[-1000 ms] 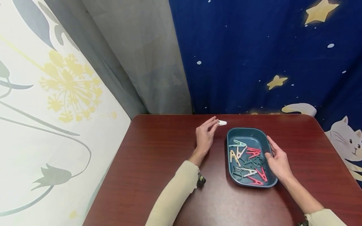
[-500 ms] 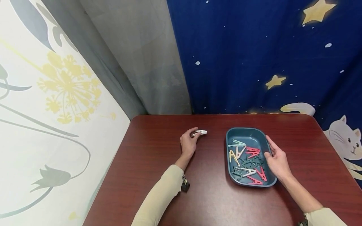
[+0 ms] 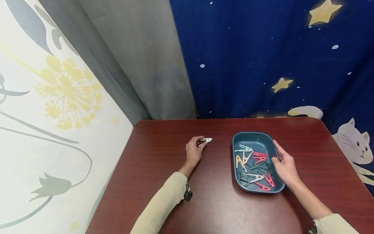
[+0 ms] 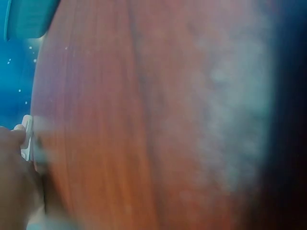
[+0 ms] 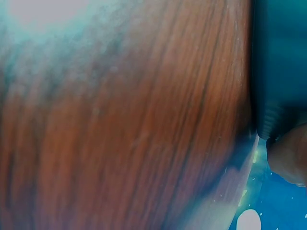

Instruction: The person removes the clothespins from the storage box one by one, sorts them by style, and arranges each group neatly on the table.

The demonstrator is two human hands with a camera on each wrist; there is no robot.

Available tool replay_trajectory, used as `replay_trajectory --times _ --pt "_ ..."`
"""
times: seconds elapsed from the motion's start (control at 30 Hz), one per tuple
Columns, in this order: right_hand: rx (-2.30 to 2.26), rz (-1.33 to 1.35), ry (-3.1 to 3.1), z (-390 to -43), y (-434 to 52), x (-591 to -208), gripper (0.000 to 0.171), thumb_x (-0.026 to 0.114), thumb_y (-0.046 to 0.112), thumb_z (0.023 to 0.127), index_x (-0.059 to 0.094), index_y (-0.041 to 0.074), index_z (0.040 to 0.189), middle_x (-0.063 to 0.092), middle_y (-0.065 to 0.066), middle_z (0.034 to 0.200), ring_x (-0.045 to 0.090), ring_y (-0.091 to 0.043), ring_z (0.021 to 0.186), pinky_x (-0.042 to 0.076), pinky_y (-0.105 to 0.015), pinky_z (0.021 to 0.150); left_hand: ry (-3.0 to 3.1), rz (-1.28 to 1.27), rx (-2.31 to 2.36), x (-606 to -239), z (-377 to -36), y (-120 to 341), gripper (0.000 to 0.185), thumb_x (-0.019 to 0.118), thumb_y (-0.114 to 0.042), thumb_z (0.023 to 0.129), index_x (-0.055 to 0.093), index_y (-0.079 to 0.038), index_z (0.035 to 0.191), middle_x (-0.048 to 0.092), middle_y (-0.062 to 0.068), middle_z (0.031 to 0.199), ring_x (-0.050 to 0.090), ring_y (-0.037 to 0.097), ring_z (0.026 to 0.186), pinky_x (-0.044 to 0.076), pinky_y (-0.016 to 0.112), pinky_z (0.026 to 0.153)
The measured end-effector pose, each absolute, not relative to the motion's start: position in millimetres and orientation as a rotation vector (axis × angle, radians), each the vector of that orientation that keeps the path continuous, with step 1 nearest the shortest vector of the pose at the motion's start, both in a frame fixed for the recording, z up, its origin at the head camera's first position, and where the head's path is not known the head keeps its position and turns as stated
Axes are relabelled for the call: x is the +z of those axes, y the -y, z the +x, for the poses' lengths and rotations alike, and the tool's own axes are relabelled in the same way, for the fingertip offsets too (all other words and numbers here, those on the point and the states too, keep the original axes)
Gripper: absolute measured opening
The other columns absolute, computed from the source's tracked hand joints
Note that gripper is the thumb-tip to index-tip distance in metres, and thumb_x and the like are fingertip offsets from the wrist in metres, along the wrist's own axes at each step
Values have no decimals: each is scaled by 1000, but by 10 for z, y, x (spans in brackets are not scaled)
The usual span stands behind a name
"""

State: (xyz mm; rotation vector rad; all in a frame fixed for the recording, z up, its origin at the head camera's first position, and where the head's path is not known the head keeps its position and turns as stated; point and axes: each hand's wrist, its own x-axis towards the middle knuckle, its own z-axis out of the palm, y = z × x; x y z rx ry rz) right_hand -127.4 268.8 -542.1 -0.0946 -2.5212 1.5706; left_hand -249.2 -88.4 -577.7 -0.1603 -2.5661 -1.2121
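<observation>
My left hand (image 3: 193, 152) is low over the table, left of the tray, with thumb and fingertips pinching a white clothespin (image 3: 207, 140). The head view shows that clothespin's tip pointing right and its legs partly hidden by the fingers. At the left edge of the left wrist view, the same clothespin (image 4: 28, 129) sits at the fingers, close over the wood. My right hand (image 3: 287, 167) grips the right wall of a dark blue-green plastic tray (image 3: 257, 135), thumb over the rim and fingers outside. Inside lie several pink, white, yellow and mint clothespins and dark green ring-shaped pieces.
The tray stands on a reddish-brown wooden table (image 3: 163, 143). A blue starry curtain (image 3: 233, 65) and a grey curtain (image 3: 163, 65) hang behind the far edge. At the left is a white wall (image 3: 87, 156) with a flower pattern.
My left hand has moved left and toward me with the white clothespin, away from the tray, and lowered it to the table. The right hand and tray have stayed in place.
</observation>
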Motion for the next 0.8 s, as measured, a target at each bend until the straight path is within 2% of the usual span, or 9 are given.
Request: replay_trajectory --times 0.13,0.33,0.8 --pt "1560 -92 2524 -1280 -2693 -5433 71 49 -8 102 30 11 168 46 -30 157 51 -42 138 39 0 86 2576 -201 -1155 -5797 -2488 898 32 88 -21 90 79 -12 120 77 4 116 72 22 101 57 45 87" --pt "1553 -93 2531 -1283 -2698 -5436 71 49 -7 102 30 11 168 46 -31 156 51 -45 137 39 0 86 2572 -253 -1144 -5780 -2472 900 35 89 -18 89 78 -8 121 76 8 116 71 25 103 56 47 88" --pt "1548 -93 2537 -1282 -2706 -5439 72 48 -4 103 28 14 169 43 -28 160 48 -43 140 38 0 87 2571 -240 -1215 -5781 -2487 920 41 88 -22 90 76 -9 127 74 7 121 70 24 103 57 42 90"
